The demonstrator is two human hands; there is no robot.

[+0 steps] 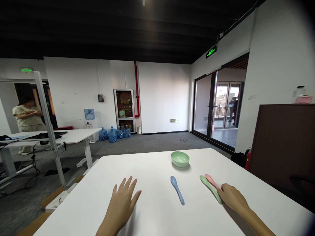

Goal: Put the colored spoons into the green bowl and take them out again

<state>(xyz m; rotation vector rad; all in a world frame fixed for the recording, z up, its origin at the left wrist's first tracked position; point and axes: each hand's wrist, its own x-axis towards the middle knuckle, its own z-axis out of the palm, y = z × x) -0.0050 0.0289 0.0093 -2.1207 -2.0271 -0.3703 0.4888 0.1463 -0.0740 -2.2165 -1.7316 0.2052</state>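
My left hand (122, 200) lies flat on the white table (152, 216), fingers spread, holding nothing. My right hand (232, 196) rests at the right, its fingers curled onto the handle ends of a green spoon (210, 188) and a pink spoon (211, 180) that lie side by side. A blue spoon (177, 189) lies alone in the middle of the table, between my hands. Beyond it, near the far edge, stands a small green bowl (180, 158).
A dark brown cabinet (283, 141) stands close to the table's right side. At the left are another white desk (54, 136) with a metal frame post (49, 127) and a person (26, 121) standing behind it. Water bottles (114, 133) sit by the far wall.
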